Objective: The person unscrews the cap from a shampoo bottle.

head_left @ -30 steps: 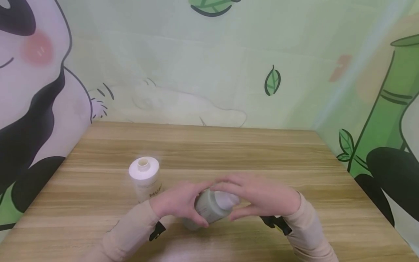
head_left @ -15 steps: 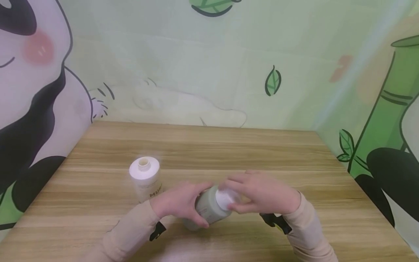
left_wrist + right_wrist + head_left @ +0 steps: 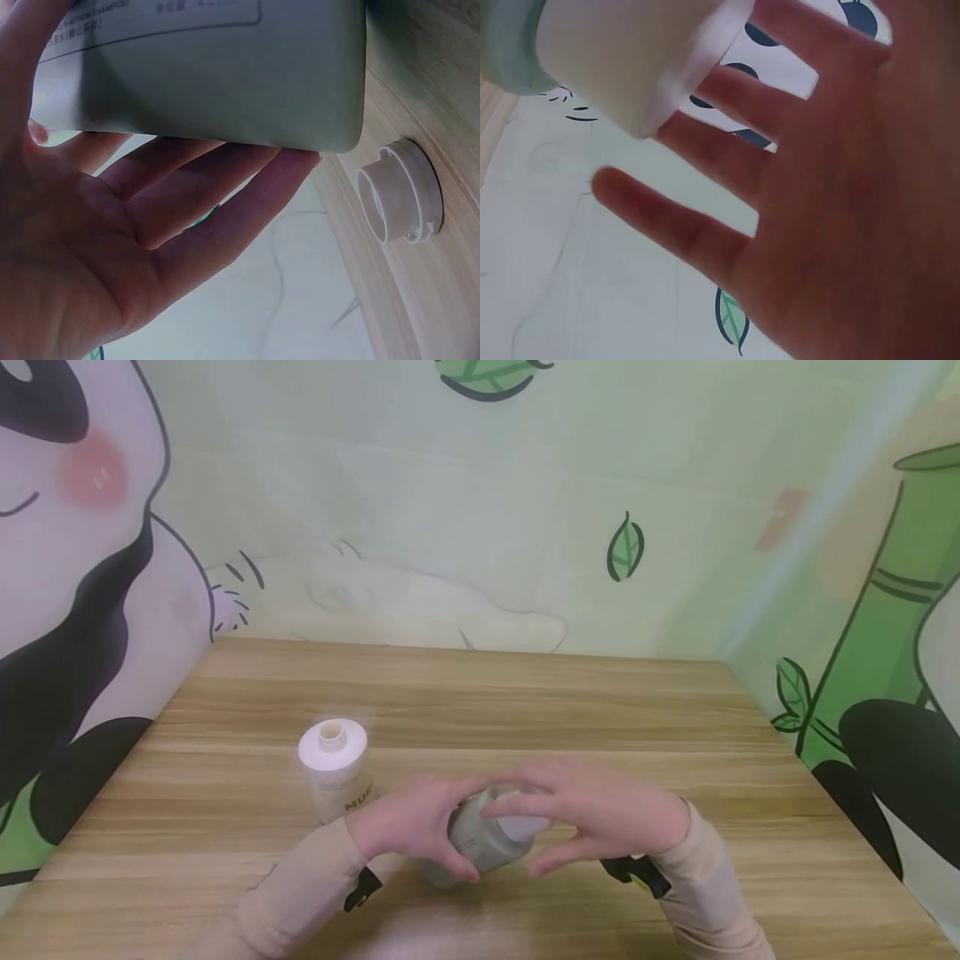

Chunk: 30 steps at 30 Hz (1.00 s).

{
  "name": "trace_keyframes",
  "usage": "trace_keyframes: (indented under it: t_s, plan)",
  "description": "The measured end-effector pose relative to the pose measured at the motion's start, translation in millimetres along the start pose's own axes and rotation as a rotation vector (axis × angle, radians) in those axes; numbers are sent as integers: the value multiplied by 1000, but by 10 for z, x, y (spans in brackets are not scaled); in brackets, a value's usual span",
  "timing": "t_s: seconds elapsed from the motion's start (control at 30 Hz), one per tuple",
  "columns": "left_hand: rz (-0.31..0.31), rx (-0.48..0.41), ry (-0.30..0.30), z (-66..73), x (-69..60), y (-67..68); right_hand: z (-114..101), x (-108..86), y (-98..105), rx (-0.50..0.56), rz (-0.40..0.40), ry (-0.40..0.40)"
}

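Observation:
My left hand (image 3: 408, 822) grips a pale green shampoo bottle (image 3: 480, 843), thumb on the near side and fingers round the far side. The bottle is tilted, its white cap (image 3: 527, 828) pointing up and to the right. Spread about that cap is my right hand (image 3: 600, 810), with the fingers over its far side and the thumb standing apart from it. In the right wrist view the fingers reach out fairly straight beside the cap's end. Shampoo lettering shows on the bottle in the left wrist view.
An uncapped white bottle (image 3: 337, 777) stands upright left of my left hand. A loose white cap (image 3: 401, 191) sits on the wooden table (image 3: 480, 702), seen in the left wrist view. Behind the table hangs a panda-printed backdrop (image 3: 480, 510).
Half a second ago my right fingers were closed round the cap; now they are spread, with the thumb off it. My left hand and the shampoo bottle have stayed in place.

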State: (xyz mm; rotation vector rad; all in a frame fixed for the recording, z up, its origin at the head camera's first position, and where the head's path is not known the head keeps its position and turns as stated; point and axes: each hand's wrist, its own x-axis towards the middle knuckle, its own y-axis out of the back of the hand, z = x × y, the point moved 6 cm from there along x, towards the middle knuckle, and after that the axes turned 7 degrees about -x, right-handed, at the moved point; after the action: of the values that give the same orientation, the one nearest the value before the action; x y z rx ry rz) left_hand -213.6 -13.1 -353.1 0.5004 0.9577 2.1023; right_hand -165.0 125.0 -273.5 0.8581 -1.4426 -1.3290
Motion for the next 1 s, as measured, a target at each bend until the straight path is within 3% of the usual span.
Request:
trace_keyframes:
  t_s: [0.23,0.4,0.57,0.83,1.0]
  plan:
    - [-7,-9,-11,3,5,-8,127,-31,-77,-61,-103,-262]
    - [-12,11,-10,18,13,-25,138,-54,-113,-88,-139,-304]
    - [-8,21,-7,32,9,-17,107,-40,-97,-116,-120,-263]
    - [-5,5,-8,9,5,-12,3,10,-45,-54,-13,-16]
    - [-7,-11,-17,-1,7,-8,-25,18,-45,-55,11,35]
